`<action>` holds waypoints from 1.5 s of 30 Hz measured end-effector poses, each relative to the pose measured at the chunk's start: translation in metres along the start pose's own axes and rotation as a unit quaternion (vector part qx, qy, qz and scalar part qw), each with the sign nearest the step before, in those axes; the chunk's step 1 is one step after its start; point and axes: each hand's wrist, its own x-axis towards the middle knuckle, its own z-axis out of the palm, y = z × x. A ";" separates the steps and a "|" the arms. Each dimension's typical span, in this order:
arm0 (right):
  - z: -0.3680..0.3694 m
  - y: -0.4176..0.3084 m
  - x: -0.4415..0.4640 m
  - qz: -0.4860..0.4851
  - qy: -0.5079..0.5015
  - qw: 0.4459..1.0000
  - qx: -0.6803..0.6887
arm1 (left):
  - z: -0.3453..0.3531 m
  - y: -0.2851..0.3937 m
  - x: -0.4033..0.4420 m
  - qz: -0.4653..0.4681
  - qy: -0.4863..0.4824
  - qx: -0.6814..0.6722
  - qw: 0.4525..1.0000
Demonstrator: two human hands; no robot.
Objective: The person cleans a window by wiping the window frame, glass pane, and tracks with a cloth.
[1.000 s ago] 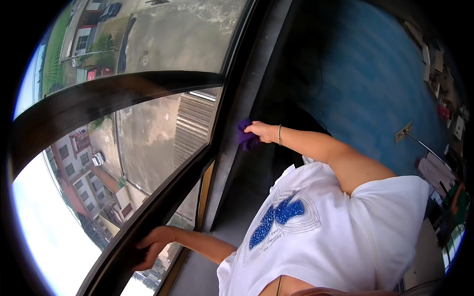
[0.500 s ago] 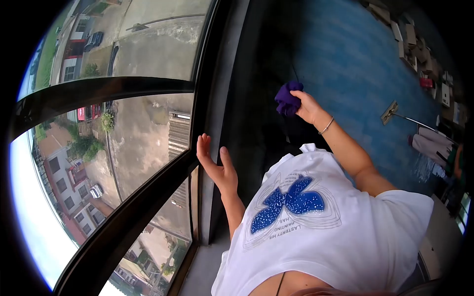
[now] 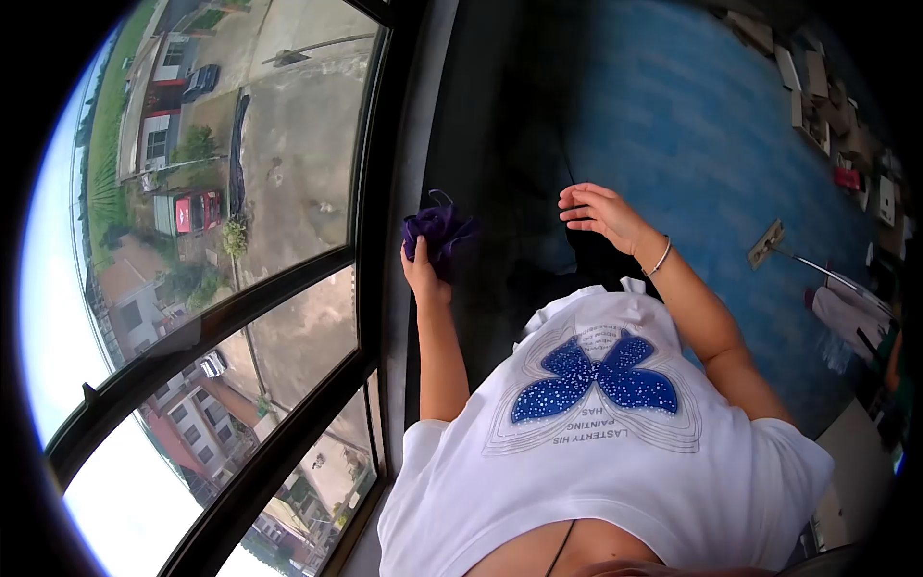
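Purple cloth: bunched, gripped in left hand, just right of window frame; long axis indeterminate, thin loop points far | Right hand: empty, fingers pointing left | Clearance: between hands; blue floor far right

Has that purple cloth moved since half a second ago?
Yes: the purple cloth has moved toward the window frame, from the right hand into the left hand.
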 end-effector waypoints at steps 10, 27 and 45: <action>-0.226 -0.050 -0.024 -0.063 0.304 0.923 0.227 | -0.004 0.021 0.121 -0.054 0.125 -0.288 0.948; -0.151 -0.152 0.089 -0.029 0.305 0.950 0.064 | 0.127 0.056 0.308 -0.159 0.203 -0.323 0.911; -0.164 -0.236 0.129 -0.025 0.287 0.956 0.056 | 0.370 0.110 0.336 -0.227 -0.107 -0.033 0.967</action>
